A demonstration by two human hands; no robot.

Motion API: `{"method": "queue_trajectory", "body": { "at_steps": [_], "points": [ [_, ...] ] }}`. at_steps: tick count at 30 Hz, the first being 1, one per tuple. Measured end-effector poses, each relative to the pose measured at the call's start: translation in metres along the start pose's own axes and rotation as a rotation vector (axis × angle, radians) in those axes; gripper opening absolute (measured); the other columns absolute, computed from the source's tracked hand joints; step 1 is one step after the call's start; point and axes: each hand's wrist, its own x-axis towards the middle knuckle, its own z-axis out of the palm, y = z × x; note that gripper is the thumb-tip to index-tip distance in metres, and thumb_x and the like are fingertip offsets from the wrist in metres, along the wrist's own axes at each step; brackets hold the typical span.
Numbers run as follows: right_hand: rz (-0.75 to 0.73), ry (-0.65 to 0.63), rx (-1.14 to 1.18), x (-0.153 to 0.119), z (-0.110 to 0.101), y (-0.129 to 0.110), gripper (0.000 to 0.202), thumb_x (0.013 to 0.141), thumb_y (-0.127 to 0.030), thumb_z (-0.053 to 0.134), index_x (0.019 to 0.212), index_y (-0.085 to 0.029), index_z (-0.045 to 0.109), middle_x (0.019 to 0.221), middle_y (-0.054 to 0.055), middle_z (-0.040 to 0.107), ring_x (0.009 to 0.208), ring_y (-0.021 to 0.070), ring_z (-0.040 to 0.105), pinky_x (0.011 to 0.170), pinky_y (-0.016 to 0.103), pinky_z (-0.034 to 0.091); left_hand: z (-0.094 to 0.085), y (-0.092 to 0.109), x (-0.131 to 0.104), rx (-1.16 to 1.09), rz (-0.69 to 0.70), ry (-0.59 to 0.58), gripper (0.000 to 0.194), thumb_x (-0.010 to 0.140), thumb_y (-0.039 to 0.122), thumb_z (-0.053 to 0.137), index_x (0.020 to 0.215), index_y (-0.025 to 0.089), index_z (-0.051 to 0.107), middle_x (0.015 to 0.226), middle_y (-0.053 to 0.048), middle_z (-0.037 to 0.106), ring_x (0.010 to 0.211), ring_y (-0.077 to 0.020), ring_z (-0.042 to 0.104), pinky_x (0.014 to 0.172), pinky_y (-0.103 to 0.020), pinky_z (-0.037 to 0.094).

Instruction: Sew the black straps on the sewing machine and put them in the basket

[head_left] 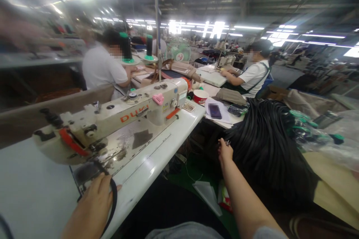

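My left hand (pixel 94 203) rests on the white sewing table, close to the needle end of the sewing machine (pixel 134 114). Its fingers are bent over a black strap (pixel 114 194), which curves round the hand's right side. Part of that strap is hidden under the hand. Stretched forward beyond the table's edge, my right hand (pixel 225 151) is closed. A small dark, shiny bit shows at its fingertips, too small to name. Just right of that hand hangs a thick bundle of black straps (pixel 260 145).
A red tub (pixel 201 96) and a paper sheet (pixel 224 111) lie on the surface beyond the machine. Plastic-wrapped packs with green ends (pixel 305 127) sit behind the straps. Two people in white shirts work farther back. A green fan (pixel 178 52) stands between them.
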Motion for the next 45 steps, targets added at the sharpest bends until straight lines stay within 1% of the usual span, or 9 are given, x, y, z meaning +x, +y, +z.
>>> {"method": "queue_trajectory", "body": {
  "at_steps": [3, 8, 11, 19, 22, 27, 33, 39, 45],
  "points": [
    [-0.040, 0.025, -0.013, -0.002, 0.004, -0.003, 0.039, 0.102, -0.053, 0.057, 0.093, -0.016, 0.064, 0.059, -0.009, 0.053, 0.042, 0.0068, 0.046, 0.045, 0.021, 0.040, -0.001, 0.003, 0.000, 0.013, -0.027, -0.006, 0.047, 0.099, 0.047, 0.044, 0.125, 0.011, 0.059, 0.130, -0.021, 0.061, 0.117, -0.0339, 0.065, 0.094, -0.044, 0.057],
    [0.059, -0.230, -0.165, -0.082, 0.026, 0.062, 0.030, 0.099, -0.039, 0.068, 0.082, -0.015, 0.065, 0.061, -0.008, 0.058, 0.046, 0.0060, 0.050, 0.047, 0.019, 0.044, 0.001, 0.007, 0.001, 0.005, -0.033, 0.055, 0.047, 0.099, 0.051, 0.047, 0.124, 0.012, 0.057, 0.127, -0.020, 0.062, 0.112, -0.0329, 0.066, 0.096, -0.042, 0.056],
    [0.103, -0.330, -0.203, -0.103, 0.030, 0.077, 0.027, 0.099, -0.038, 0.068, 0.085, -0.014, 0.065, 0.063, -0.008, 0.058, 0.044, 0.0052, 0.048, 0.046, 0.019, 0.044, 0.001, 0.011, 0.003, 0.003, -0.055, 0.080, 0.043, 0.100, 0.047, 0.049, 0.125, 0.013, 0.055, 0.129, -0.021, 0.061, 0.112, -0.0325, 0.066, 0.096, -0.042, 0.056],
    [-0.041, -0.037, -0.101, -0.013, 0.014, -0.002, 0.037, 0.105, -0.051, 0.051, 0.094, -0.017, 0.062, 0.064, -0.008, 0.057, 0.045, 0.0078, 0.049, 0.049, 0.023, 0.044, -0.012, 0.031, 0.006, 0.072, -0.072, 0.107, 0.035, 0.102, 0.035, 0.047, 0.122, 0.008, 0.057, 0.130, -0.024, 0.060, 0.109, -0.0326, 0.066, 0.097, -0.043, 0.055],
    [-0.057, -0.112, -0.110, -0.034, 0.021, 0.011, 0.035, 0.101, -0.050, 0.060, 0.088, -0.017, 0.064, 0.063, -0.007, 0.059, 0.046, 0.0080, 0.052, 0.051, 0.023, 0.046, -0.009, 0.029, 0.005, 0.085, -0.070, 0.094, 0.038, 0.102, 0.037, 0.047, 0.122, 0.008, 0.059, 0.130, -0.024, 0.060, 0.112, -0.0333, 0.066, 0.098, -0.044, 0.054],
    [-0.050, -0.288, -0.127, -0.079, 0.034, 0.042, 0.038, 0.071, -0.049, 0.086, 0.077, -0.015, 0.068, 0.054, -0.004, 0.060, 0.042, 0.0110, 0.051, 0.045, 0.024, 0.039, -0.007, 0.014, 0.002, 0.105, -0.025, 0.026, 0.036, 0.102, 0.031, 0.042, 0.121, 0.010, 0.063, 0.127, -0.019, 0.063, 0.112, -0.0305, 0.066, 0.096, -0.040, 0.056],
    [-0.124, -0.105, -0.039, -0.050, 0.026, 0.006, 0.061, 0.080, -0.074, 0.058, 0.094, -0.017, 0.070, 0.055, -0.002, 0.060, 0.043, 0.0129, 0.048, 0.045, 0.026, 0.035, -0.022, 0.017, 0.002, 0.142, 0.013, 0.020, 0.038, 0.103, 0.025, 0.039, 0.123, 0.010, 0.066, 0.129, -0.020, 0.064, 0.113, -0.0316, 0.066, 0.097, -0.044, 0.056],
    [-0.147, -0.309, -0.049, -0.095, 0.039, 0.012, 0.055, 0.055, -0.065, 0.084, 0.076, -0.016, 0.072, 0.053, 0.001, 0.061, 0.044, 0.0139, 0.050, 0.042, 0.026, 0.033, -0.025, 0.030, 0.003, 0.139, -0.046, 0.071, 0.042, 0.102, 0.019, 0.032, 0.122, 0.005, 0.066, 0.128, -0.024, 0.064, 0.115, -0.0332, 0.065, 0.102, -0.048, 0.054],
    [-0.200, -0.323, 0.016, -0.114, 0.050, -0.012, 0.064, 0.076, -0.077, 0.063, 0.093, -0.016, 0.071, 0.064, 0.001, 0.061, 0.049, 0.0109, 0.047, 0.042, 0.023, 0.030, -0.028, 0.035, 0.007, 0.120, -0.084, 0.082, 0.039, 0.103, 0.021, 0.034, 0.125, 0.009, 0.064, 0.128, -0.020, 0.064, 0.118, -0.0316, 0.064, 0.105, -0.046, 0.052]
  ]
}}
